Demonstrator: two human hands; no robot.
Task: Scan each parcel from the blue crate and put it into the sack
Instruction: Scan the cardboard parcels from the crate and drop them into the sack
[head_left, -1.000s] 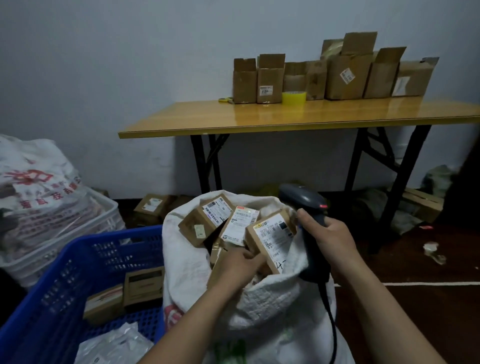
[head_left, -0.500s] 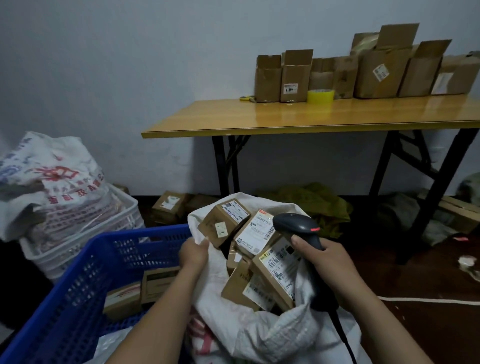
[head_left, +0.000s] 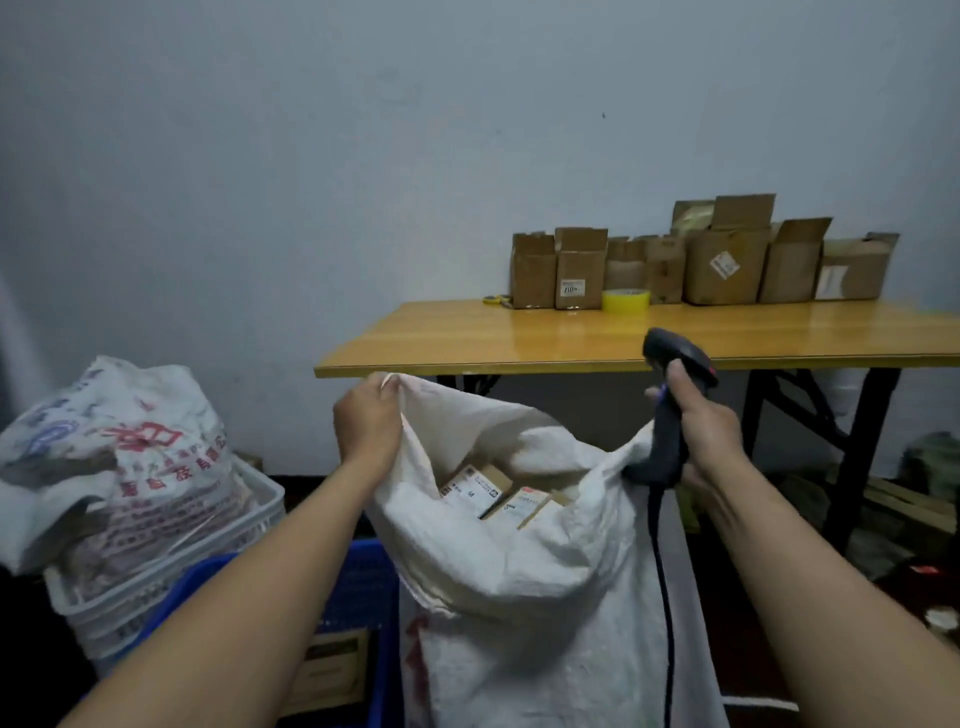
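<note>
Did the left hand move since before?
Yes. The left hand went up. It grips the sack by its rim, and it rose from far below the table edge to almost level with it.

Left hand (head_left: 369, 423) pinches sack (head_left: 519, 597) rim; right hand (head_left: 709, 431) holds scanner (head_left: 667, 447).

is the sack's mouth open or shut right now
Open. The left hand grips the rim of the sack and holds it up; the mouth gapes and labelled parcels show inside. The right hand grips the scanner.
</note>
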